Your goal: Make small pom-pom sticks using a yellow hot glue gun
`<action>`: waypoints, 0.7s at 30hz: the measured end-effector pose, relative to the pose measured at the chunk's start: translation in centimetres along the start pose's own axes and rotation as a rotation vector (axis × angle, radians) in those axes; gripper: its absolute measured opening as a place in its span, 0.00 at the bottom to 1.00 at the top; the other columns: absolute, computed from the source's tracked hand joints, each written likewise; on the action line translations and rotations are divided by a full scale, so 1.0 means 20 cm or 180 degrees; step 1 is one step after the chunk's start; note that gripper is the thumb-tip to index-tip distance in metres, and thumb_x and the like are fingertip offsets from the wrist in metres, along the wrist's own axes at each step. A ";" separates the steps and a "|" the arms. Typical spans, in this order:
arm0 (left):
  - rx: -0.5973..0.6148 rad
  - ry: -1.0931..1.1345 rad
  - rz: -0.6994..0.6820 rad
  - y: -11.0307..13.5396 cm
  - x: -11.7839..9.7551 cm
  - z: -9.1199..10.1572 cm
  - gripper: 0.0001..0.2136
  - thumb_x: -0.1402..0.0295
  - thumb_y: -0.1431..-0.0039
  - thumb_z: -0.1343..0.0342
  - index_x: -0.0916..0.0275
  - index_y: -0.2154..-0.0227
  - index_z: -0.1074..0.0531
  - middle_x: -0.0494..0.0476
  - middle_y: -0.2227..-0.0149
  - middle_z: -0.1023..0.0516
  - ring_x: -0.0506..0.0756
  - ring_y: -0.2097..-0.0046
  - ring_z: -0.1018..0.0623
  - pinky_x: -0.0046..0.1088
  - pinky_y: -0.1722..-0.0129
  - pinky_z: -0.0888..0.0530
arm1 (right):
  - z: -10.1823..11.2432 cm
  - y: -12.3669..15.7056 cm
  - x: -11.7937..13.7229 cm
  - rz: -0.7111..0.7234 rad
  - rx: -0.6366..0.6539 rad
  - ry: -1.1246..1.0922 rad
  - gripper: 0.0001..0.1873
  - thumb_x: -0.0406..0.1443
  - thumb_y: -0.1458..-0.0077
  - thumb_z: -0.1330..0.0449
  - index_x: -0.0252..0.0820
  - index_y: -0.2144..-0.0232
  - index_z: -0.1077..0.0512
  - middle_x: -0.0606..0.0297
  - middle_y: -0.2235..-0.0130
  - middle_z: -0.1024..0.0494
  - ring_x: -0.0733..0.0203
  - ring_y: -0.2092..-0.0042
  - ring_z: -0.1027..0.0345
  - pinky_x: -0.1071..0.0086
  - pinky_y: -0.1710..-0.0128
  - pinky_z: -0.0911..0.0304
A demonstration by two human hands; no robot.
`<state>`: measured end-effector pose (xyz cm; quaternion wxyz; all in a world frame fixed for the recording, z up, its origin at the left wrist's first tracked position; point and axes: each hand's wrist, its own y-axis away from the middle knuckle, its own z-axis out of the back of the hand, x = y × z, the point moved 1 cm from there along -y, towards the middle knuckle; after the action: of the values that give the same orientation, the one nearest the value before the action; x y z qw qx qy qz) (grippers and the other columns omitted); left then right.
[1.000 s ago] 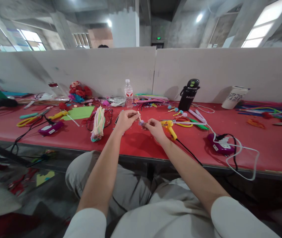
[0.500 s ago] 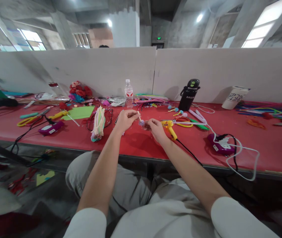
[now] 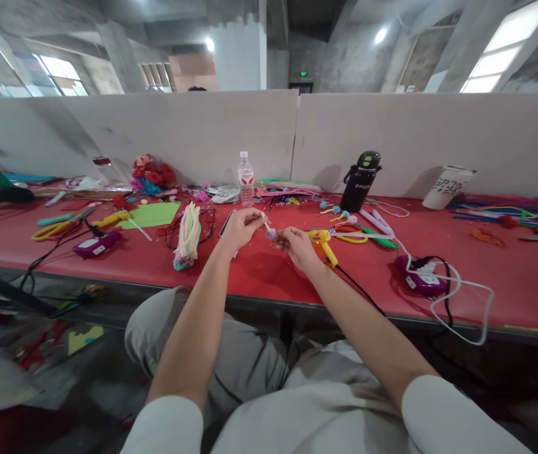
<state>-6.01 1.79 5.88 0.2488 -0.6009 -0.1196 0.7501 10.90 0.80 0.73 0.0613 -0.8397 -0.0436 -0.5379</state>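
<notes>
Over the middle of the red table, my left hand [image 3: 243, 228] pinches the cream stem [image 3: 266, 221] of a small pipe-cleaner piece. At the lower end of that stem sits a fuzzy lilac tuft [image 3: 271, 234]. My right hand [image 3: 296, 244] is closed at the tuft's right side, its thumb and fingertips pressed together there. The fingers partly hide the tuft, so its exact shape cannot be made out. Just right of my right hand lies a yellow glue gun [image 3: 324, 246]. A bundle of pale pipe cleaners [image 3: 188, 234] lies left of my left hand.
A plastic water bottle [image 3: 246, 180] and a black flask [image 3: 360, 183] stand near the partition [image 3: 179, 135]. Green paper [image 3: 153, 215] lies to the left. Several small pompom pieces [image 3: 344, 215] lie before the flask. A purple power strip [image 3: 420, 277] with cables is at right.
Both hands stay almost in place. The lilac tuft and stem have shifted very slightly to the right, and the fingers of my right hand have moved a little around the tuft.
</notes>
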 end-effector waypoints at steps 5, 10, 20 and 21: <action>-0.0049 0.0134 0.0028 0.00 0.01 0.01 0.12 0.59 0.45 0.40 0.64 0.68 0.30 0.59 0.67 0.20 0.56 0.63 0.20 0.32 0.60 0.24 | 0.00 -0.01 0.00 0.0084 -0.0014 0.0152 0.10 0.40 0.59 0.38 0.43 0.74 0.34 0.68 0.77 0.25 0.64 0.75 0.30 0.70 0.70 0.33; -0.0322 0.0025 0.0090 -0.01 0.04 0.02 0.11 0.62 0.47 0.40 0.63 0.66 0.31 0.59 0.68 0.19 0.56 0.64 0.19 0.31 0.62 0.24 | 0.01 0.05 0.00 0.0128 0.0267 0.1126 0.11 0.44 0.49 0.44 0.45 0.76 0.38 0.72 0.82 0.30 0.65 0.81 0.37 0.70 0.78 0.41; -0.0900 -0.0465 0.0381 0.01 0.05 0.04 0.12 0.63 0.53 0.35 0.64 0.66 0.24 0.59 0.69 0.19 0.57 0.66 0.19 0.29 0.66 0.25 | 0.49 0.36 0.29 0.1028 -0.0671 0.4341 0.27 0.55 0.47 0.43 0.44 0.85 0.42 0.67 0.82 0.36 0.63 0.78 0.46 0.66 0.76 0.54; -0.0902 -0.0450 0.0394 0.00 0.05 0.04 0.13 0.63 0.53 0.35 0.65 0.66 0.23 0.59 0.69 0.19 0.57 0.67 0.19 0.30 0.66 0.25 | 0.55 0.36 0.31 0.0978 -0.0914 0.4471 0.26 0.56 0.49 0.42 0.44 0.83 0.38 0.65 0.81 0.33 0.62 0.77 0.43 0.66 0.76 0.52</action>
<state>-7.01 2.32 5.23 0.1058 -0.5820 -0.2041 0.7800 24.31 -4.55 1.40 0.0389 -0.2933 0.1951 -0.9351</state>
